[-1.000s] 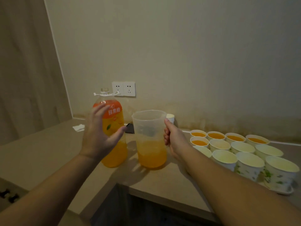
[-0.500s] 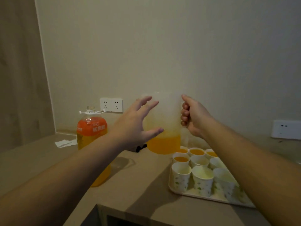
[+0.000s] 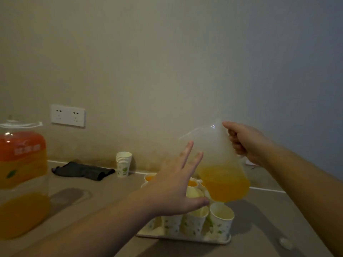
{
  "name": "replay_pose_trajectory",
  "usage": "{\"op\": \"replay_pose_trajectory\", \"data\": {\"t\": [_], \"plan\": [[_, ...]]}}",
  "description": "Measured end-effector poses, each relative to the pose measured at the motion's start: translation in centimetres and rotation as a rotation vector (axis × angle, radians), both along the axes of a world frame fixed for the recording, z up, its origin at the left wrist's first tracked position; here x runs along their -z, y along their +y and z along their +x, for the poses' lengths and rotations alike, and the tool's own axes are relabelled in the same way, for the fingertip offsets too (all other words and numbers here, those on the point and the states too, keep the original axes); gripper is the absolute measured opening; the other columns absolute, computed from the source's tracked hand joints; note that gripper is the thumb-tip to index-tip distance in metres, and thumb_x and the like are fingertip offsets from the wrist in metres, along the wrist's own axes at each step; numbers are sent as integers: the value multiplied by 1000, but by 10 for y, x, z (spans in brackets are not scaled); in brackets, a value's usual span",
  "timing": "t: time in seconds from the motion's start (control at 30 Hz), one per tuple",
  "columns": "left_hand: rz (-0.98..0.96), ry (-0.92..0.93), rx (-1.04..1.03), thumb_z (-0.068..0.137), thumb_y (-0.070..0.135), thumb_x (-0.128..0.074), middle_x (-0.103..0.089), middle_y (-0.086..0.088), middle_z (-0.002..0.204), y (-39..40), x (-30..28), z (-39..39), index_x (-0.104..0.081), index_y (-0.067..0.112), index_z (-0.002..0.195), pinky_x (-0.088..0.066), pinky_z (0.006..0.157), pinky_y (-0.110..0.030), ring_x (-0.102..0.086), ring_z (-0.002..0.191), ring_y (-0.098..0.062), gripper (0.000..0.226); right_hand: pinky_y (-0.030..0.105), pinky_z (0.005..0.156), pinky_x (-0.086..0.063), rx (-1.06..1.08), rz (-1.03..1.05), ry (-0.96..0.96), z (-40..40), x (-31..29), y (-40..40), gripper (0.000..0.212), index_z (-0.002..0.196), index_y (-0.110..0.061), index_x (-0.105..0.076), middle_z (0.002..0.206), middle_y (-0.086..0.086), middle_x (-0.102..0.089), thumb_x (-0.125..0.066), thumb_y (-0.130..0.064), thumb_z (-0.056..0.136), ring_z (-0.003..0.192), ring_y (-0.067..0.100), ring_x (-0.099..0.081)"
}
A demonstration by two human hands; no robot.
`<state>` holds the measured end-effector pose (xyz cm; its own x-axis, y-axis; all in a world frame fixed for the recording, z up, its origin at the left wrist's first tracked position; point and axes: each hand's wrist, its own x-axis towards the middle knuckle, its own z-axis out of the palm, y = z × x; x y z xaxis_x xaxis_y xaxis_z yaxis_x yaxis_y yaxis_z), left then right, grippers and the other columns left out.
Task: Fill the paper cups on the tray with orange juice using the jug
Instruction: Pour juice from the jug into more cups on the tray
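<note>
Bottle (image 3: 22, 182) and cloth (image 3: 83, 171) beside tray (image 3: 185, 238)

A translucent plastic jug (image 3: 219, 164) hangs tilted in the air, its rim leaning left, orange juice pooled in its lower third. The right hand (image 3: 246, 143) grips its handle; the left hand (image 3: 172, 188) is spread open just beside it. Directly below both hands, leaf-patterned paper cups (image 3: 220, 222) crowd a pale tray (image 3: 185, 239); the far ones hold juice, the near ones look empty.
</note>
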<state>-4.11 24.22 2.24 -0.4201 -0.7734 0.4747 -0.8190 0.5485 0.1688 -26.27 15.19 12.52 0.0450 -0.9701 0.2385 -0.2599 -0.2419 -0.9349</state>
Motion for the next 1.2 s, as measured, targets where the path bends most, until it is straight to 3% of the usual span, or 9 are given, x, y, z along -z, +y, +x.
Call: {"op": "replay_pose_trajectory", "data": {"t": [0.27,0.4,0.5,0.67,1.0,1.2], "plan": [[58,125,75,87,70,-62,43,30,153,-13,29,-38,10,38,161,-13,124,-33,7,155,-7,108,24,39,-17,27,50,211,-40,5,-18,46,59,-23,-36,52,-5,-28,-56,-41,97,42,11,-20],[73,185,90,88,68,-63,45,27,152,-17,38,-48,14,37,160,-4,127,-37,31,148,0,110,25,41,-15,10,81,291,-43,5,-25,48,58,-22,-34,53,-4,-25,-55,-39,97,42,11,-18],[105,184,113,87,68,-63,47,26,152,-22,39,-55,17,36,159,1,127,-38,39,142,4,112,26,45,-13,19,106,325,-44,8,-31,48,58,-21,-34,51,-5,-26,-55,-39,98,43,12,-18],[226,166,165,86,72,-62,48,30,149,-21,42,-53,22,37,158,0,127,-43,38,143,4,116,27,49,-14,16,126,385,-50,12,-39,48,56,-23,-37,54,-4,-28,-57,-39,96,46,13,-20],[354,190,177,85,73,-62,48,38,144,-18,44,-42,24,44,155,-2,126,-39,34,144,6,115,26,50,-16,82,86,499,-29,16,-46,51,55,-20,-39,49,-2,-29,-58,-45,95,44,16,-22],[398,229,184,85,74,-61,44,41,145,-16,49,-33,24,44,155,-5,127,-39,29,146,7,115,26,49,-21,142,27,578,-10,21,-43,43,58,-13,-45,47,1,-34,-58,-32,95,42,17,-27]]}}
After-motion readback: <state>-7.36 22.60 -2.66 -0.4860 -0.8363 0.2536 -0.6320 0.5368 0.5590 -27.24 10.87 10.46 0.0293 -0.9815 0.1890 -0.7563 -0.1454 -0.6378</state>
